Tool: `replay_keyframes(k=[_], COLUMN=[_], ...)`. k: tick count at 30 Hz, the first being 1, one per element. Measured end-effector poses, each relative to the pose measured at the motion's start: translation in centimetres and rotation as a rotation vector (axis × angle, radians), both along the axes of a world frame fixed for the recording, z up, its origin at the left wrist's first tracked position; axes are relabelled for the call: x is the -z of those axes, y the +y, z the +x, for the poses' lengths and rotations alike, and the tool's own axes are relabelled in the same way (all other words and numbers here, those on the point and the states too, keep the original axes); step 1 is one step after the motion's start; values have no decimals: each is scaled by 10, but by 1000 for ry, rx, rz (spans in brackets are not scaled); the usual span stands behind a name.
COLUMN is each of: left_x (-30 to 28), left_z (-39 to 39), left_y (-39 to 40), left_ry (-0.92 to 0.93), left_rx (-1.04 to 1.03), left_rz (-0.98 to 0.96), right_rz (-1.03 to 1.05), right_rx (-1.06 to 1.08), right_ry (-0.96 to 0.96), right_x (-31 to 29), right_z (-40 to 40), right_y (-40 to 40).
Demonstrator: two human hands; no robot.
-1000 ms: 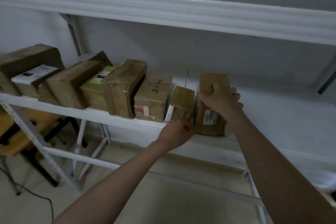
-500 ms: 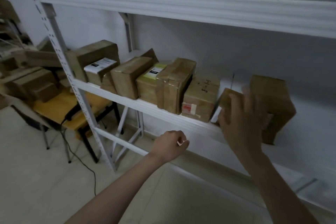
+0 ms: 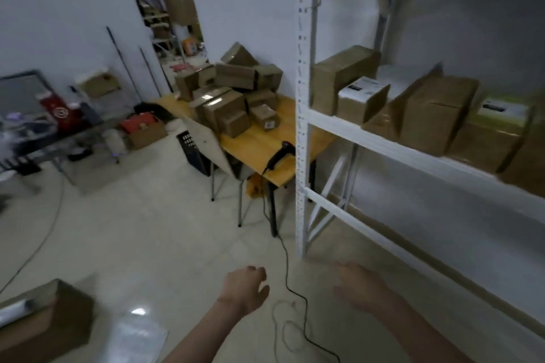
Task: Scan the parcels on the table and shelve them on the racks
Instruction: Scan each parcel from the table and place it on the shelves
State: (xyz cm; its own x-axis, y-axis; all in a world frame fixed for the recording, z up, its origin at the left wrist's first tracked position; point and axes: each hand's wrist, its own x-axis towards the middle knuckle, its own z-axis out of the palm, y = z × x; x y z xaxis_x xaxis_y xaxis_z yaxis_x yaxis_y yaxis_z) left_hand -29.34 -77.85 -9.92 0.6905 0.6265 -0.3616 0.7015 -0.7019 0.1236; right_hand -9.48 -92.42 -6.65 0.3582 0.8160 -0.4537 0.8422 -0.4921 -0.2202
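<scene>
1. Brown cardboard fills our view at the far left: an open brown cardboard carton (image 3: 44,321) stands on the pale tiled floor (image 3: 132,230), apart from the work in hand.
2. Moving right, our left hand (image 3: 244,289) hangs low over the floor with its fingers (image 3: 256,270) loosely curled and holding nothing.
3. Above it, the yellow wooden counter (image 3: 259,141) carries the heap of brown taped cardboard parcels (image 3: 230,94), piled several high and leaning on one another; a few show white labels.
4. The black handheld barcode scanner (image 3: 281,150) rests at the counter's near edge, and its black cable (image 3: 290,274) trails down across the floor between our hands.
5. We judge the parcels stiff, light to middling in weight and slick where the tape runs. We would take one from the top of the heap, thumb on one side and fingers on the opposite face, label turned up for the scanner. Pulling a lower one may topple the pile.
6. Our right hand (image 3: 359,289) is blurred, with fingers that look loosely spread and hold nothing.
7. Furthest right, the white metal rack (image 3: 302,127) holds a row of shelved brown parcels (image 3: 413,109) on its middle shelf. We reckon many parcels remain to scan.
</scene>
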Motion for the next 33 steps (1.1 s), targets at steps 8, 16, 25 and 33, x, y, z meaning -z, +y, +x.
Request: replay_keyframes(k=[8, 16, 25, 33], left_x=[-16, -53, -90, -113], left_z=[-105, -140, -94, -15], left_y=[109, 241, 430, 570], left_ry=[-22, 29, 66, 33], left_rx=[-203, -259, -188, 0], left_rz=[49, 121, 150, 177], right_rz=[-61, -94, -85, 2], right_rx=[-278, -390, -284, -123], right_ry=[109, 40, 82, 33], right_x=[11, -15, -50, -60], right_z=[-110, -141, -84, -36], right_y=[163, 337, 513, 632])
